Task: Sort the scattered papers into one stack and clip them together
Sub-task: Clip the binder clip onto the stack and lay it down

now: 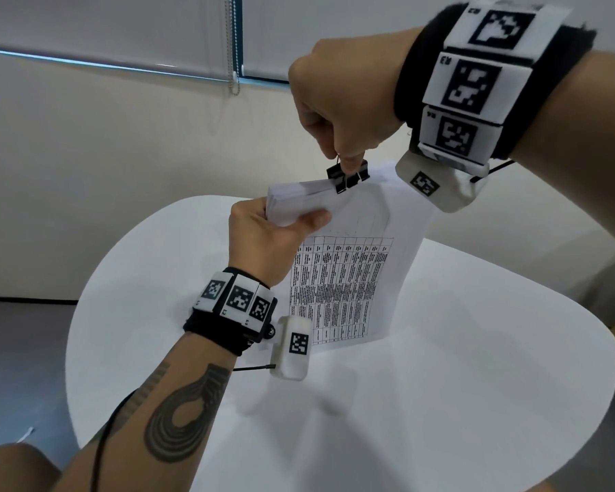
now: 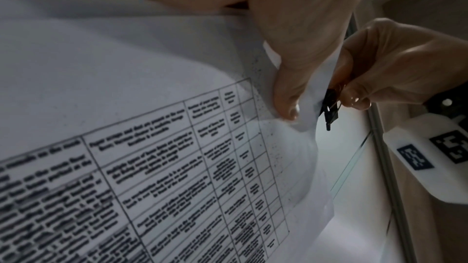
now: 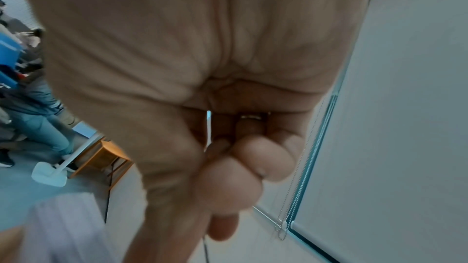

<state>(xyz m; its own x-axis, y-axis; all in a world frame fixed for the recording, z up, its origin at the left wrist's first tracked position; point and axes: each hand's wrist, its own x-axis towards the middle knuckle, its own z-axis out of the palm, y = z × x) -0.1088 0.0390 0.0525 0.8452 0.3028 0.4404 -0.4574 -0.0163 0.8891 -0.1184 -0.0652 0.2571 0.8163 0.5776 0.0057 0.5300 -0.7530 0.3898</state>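
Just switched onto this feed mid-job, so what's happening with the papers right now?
The person holds the paper stack upright above the white table, with the left hand gripping its top corner. The right hand pinches a black binder clip at the stack's top edge. The clip sits on that edge, but whether it is fully clamped cannot be told. No loose sheets show on the table.

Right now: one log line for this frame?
phase: clipping | left hand: holds paper stack upright above table | right hand: pinches binder clip on stack's top edge
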